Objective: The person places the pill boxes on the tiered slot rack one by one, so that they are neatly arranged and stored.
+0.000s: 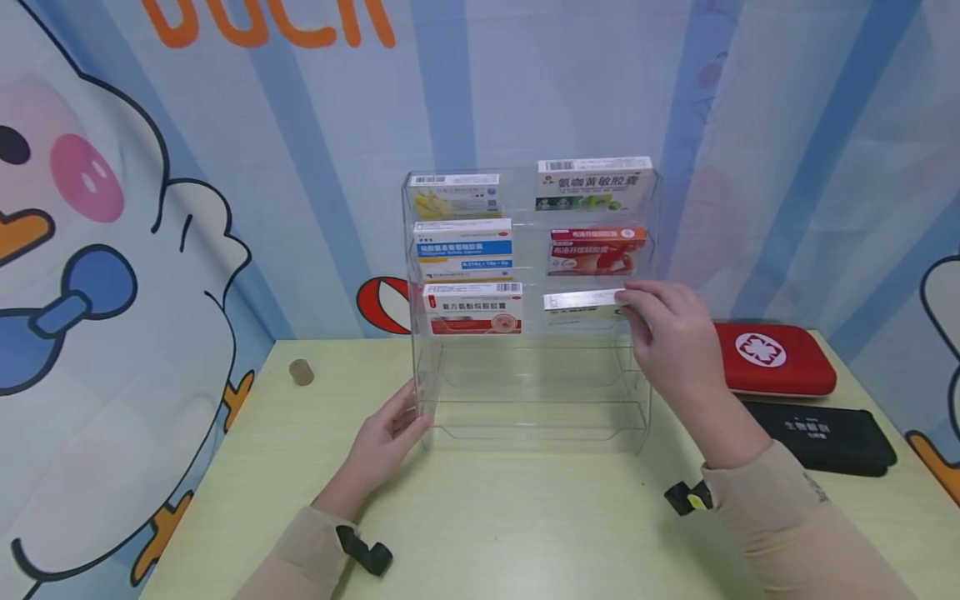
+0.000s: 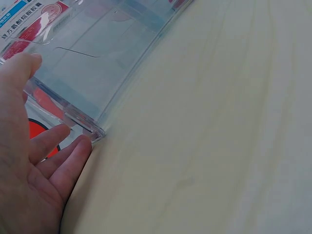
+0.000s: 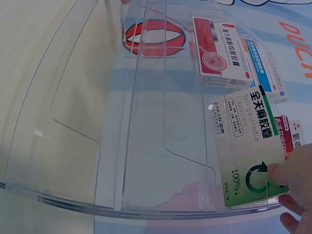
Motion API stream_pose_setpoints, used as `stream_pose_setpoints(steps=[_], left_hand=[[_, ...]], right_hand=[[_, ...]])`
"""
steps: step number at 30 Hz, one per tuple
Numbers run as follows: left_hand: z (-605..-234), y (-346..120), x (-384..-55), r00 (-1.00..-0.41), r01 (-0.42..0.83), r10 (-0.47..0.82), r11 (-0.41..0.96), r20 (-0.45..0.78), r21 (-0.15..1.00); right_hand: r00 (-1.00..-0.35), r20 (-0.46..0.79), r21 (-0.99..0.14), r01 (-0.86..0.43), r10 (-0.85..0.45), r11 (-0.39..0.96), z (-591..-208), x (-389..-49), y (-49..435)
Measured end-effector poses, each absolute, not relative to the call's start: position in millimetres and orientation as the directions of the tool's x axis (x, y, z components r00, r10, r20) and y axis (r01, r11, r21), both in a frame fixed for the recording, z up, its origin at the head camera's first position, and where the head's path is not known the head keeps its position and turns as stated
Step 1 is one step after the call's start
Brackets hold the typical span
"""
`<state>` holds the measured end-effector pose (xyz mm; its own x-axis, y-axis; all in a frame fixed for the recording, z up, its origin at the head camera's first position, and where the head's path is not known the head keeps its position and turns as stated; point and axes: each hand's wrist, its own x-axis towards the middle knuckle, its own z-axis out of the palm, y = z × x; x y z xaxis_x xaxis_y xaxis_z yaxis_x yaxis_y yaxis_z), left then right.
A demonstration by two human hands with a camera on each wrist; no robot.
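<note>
A clear acrylic display rack (image 1: 525, 383) stands on the table with medicine boxes on its upper tiers. My right hand (image 1: 678, 337) pinches the right end of a white-and-green medicine box (image 3: 246, 146) at the third tier, on the right side. The right wrist view shows its "Capsules" lettering, with the thumb on its front face. Beside it on that tier, to the left, is a white-and-red medicine box (image 1: 472, 309). Low on the rack's left side, my left hand (image 1: 382, 446) holds the edge, thumb in front and the other fingers at the side and behind.
Higher tiers carry a blue-and-white box (image 1: 463, 250), a red box (image 1: 597, 252), a yellowish box (image 1: 457, 197) and a white capsule box (image 1: 594, 185). Right of the rack lie a red case (image 1: 780, 358) and a black pouch (image 1: 825, 437). A small brown cylinder (image 1: 301, 372) stands left.
</note>
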<state>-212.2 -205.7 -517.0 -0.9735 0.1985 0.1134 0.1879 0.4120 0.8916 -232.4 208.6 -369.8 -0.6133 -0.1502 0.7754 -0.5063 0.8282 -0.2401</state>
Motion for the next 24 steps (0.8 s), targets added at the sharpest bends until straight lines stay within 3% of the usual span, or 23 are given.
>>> stream_pose_setpoints(steps=[14, 24], left_hand=[[-517.3, -206.7, -212.9, -0.974, 0.182, 0.200, 0.420, 0.105, 0.889], [-517.9, -206.3, -213.4, -0.976, 0.172, 0.196, 0.418, 0.096, 0.892]], right_hand=[[-0.601, 0.781, -0.224, -0.523, -0.170, 0.822, -368.7, -236.5, 204.9], [-0.643, 0.745, -0.228, -0.497, -0.179, 0.837, -369.3, -236.5, 205.0]])
